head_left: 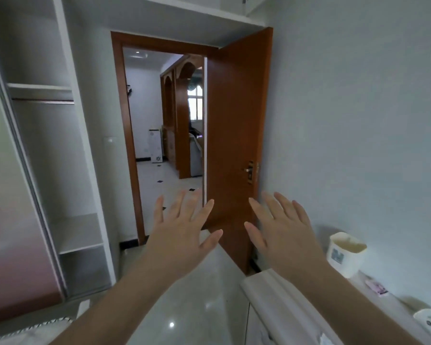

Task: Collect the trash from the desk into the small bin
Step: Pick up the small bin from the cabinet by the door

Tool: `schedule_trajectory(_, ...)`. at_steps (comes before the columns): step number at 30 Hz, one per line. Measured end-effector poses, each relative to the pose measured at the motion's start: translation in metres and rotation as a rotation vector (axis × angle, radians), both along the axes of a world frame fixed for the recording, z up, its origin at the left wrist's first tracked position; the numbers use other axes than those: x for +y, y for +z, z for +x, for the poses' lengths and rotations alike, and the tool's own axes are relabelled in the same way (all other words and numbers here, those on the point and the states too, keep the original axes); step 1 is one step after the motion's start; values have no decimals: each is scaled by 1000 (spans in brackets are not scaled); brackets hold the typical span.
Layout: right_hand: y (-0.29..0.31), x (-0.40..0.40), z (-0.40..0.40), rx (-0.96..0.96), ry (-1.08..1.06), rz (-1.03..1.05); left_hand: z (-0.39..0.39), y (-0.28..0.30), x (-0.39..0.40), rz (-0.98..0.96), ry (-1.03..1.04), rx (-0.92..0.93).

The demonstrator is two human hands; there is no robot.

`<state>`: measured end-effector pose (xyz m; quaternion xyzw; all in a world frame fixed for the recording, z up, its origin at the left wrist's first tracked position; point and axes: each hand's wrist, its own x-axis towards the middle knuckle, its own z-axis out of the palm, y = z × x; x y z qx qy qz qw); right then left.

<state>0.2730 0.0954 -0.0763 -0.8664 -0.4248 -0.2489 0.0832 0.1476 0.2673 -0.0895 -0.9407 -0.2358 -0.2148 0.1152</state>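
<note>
Both my hands are raised in front of me, fingers spread and holding nothing. My left hand [182, 230] is in the middle of the view and my right hand [284, 232] is beside it. A small cream bin [346, 255] with a blue label stands on the white desk [279, 292] at the right, against the wall. A pink wrapper [377, 287] lies on the desk just behind the bin. A white paper cup [429, 321] sits further along at the right edge of the view.
A brown wooden door [237, 135] stands open ahead, leading to a tiled room. A white wardrobe with open shelves [60, 150] fills the left side. Glossy grey floor [194, 307] lies between wardrobe and desk.
</note>
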Motion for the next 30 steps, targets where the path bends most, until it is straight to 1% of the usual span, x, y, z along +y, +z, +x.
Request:
schedule_trajectory(3, -4, 54, 2, 15, 38, 9, -2, -6, 49, -22, 2, -2)
schedule_trajectory(6, -7, 94, 8, 10, 24, 6, 4, -5, 94, -13, -3, 35)
schedule_trajectory(9, -14, 122, 26, 6, -6, -7, 17, -7, 128, -3, -26, 66)
schedule_trajectory(14, -31, 154, 68, 30, -49, -72, 55, -22, 163, -65, -83, 76)
schedule_trajectory(22, -70, 189, 173, 106, -130, -79, 175, -46, 210, -70, -183, 112)
schedule_trajectory(30, -96, 220, 286, 186, -219, -72, 306, -62, 248, -51, -229, 164)
